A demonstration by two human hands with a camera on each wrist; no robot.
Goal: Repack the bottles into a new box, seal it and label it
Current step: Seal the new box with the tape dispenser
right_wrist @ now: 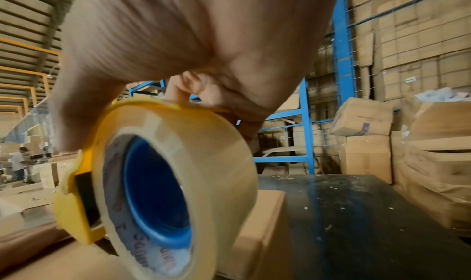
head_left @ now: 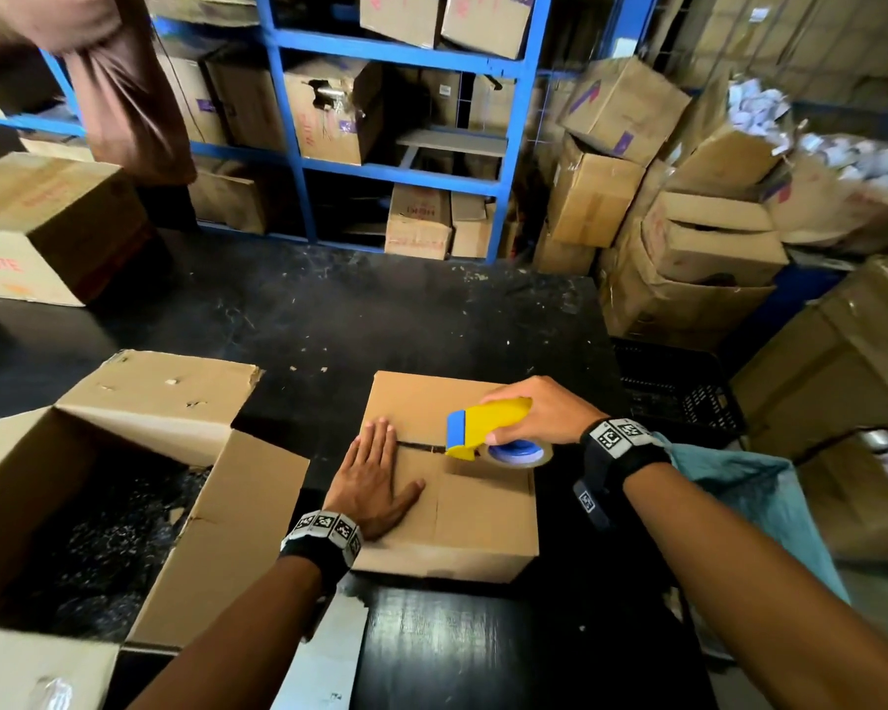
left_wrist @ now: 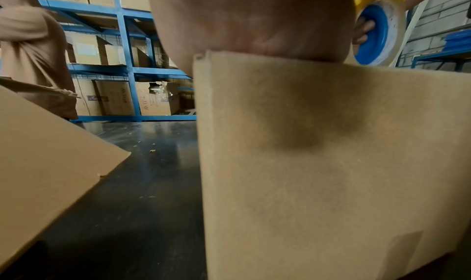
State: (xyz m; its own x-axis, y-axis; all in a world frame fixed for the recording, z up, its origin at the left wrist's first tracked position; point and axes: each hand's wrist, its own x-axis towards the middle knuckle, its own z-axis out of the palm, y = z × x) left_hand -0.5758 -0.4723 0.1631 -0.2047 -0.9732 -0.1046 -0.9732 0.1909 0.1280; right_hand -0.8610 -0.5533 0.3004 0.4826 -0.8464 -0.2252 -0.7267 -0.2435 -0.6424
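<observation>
New box (head_left: 478, 520): sitting closed on the black table (head_left: 329, 320), near the table's front edge; its top flaps are meeting along a seam that is running left to right across the lid.
Bottles: not showing in any view; whether they are inside the new box cannot be told.
Tape dispenser (head_left: 488, 427): yellow with a blue blade guard and a roll of clear tape on a blue core, resting on the lid of the new box over the right part of the seam, blade end pointing left.
Right hand (head_left: 539, 412): wrapping its grip around the tape dispenser from above, fingers curling over the yellow body, wrist raised and angled in from the right side of the new box.
Left hand (head_left: 375, 479): lying flat on the left half of the lid, fingers straight and together, thumb spread toward the right, palm pressing the flaps down; holding nothing.
Key relation: the untaped, still-gaping stretch of seam is lying to the left of the tape dispenser, between it and the left hand's fingertips; the seam's long axis is matching the dispenser's heading, and the right hand is the nearer one.
Old box (head_left: 124, 484): standing open, just left of the new box, flaps splaying outward.
Step judged: sealing in progress; label not seen on the new box.
</observation>
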